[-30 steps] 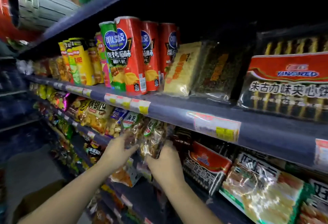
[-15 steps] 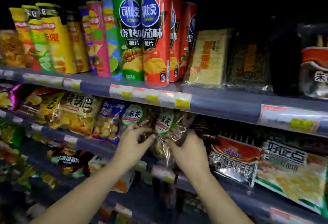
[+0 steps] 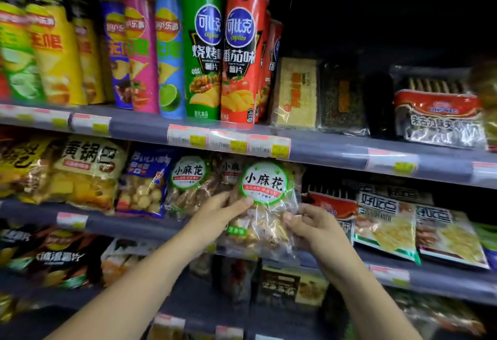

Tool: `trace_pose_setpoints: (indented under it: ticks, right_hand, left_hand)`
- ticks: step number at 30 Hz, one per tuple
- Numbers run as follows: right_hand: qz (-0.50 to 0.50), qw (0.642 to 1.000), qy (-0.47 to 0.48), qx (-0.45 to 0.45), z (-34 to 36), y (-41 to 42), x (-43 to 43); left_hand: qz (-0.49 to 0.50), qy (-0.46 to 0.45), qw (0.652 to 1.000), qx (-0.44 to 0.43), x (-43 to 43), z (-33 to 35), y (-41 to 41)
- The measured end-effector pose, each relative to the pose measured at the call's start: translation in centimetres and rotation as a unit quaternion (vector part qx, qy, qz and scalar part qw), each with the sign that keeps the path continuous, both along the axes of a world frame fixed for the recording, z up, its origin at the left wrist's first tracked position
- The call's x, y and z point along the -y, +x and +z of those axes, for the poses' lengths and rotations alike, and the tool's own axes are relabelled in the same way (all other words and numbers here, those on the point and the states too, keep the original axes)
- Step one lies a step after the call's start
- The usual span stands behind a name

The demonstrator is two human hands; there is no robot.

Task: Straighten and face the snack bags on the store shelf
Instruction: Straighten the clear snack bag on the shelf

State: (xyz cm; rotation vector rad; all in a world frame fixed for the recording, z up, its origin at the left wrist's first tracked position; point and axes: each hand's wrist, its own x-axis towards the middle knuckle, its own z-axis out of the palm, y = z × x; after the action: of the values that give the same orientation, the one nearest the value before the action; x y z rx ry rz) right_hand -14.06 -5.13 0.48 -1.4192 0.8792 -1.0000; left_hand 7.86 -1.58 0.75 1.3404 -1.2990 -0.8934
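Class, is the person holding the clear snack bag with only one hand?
No: the left hand and the right hand both grip the clear snack bag, one on each side.

The clear bag [image 3: 258, 221] pinched by the left hand's fingers [image 3: 239, 203] and the right hand's fingers [image 3: 294, 217] bore a round label reading 小麻花 just above them. A second bag [image 3: 188, 178] left of the left fingers carried the same 小麻花; farther left a yellow bag [image 3: 88, 167] read 黄锅巴. Right of the right fingers a pack [image 3: 382, 221] read 好吃点. High above, the green can [image 3: 203, 51] read 可比克, 烧烤, 薯片, the red can [image 3: 243, 54] 可比克, 番茄味, 薯片. The price tags [image 3: 228, 142] were blurred.
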Motion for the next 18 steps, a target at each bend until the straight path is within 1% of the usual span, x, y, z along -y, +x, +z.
trace_pose_setpoints:
  ticks: [3,6,10,13,15,18]
  right_hand:
    - [0.023,0.999,0.013,0.022,-0.8,-0.7,-1.4]
    - [0.045,0.998,0.039,0.024,-1.2,0.0,-2.4]
    - [0.06,0.997,0.036,0.042,-1.5,0.1,-1.9]
    - [0.11,0.99,0.06,0.065,-1.6,0.0,-1.7]
    - [0.143,0.985,0.065,0.078,-1.5,0.7,-2.0]
    - [0.119,0.987,0.068,0.088,-1.3,1.9,-1.9]
  left_hand:
    - [-0.012,0.009,0.999,-0.043,-1.4,-0.9,-1.1]
    - [-0.016,-0.003,0.999,-0.042,-3.3,-1.7,-2.2]
    - [-0.021,-0.016,0.999,-0.046,-5.2,-2.3,-1.8]
    - [-0.016,-0.015,0.998,-0.06,-6.3,-2.7,-0.8]
    - [-0.001,-0.02,0.999,-0.043,-6.9,-2.8,-0.8]
    - [0.002,-0.011,1.0,0.01,-7.6,-2.5,-0.6]
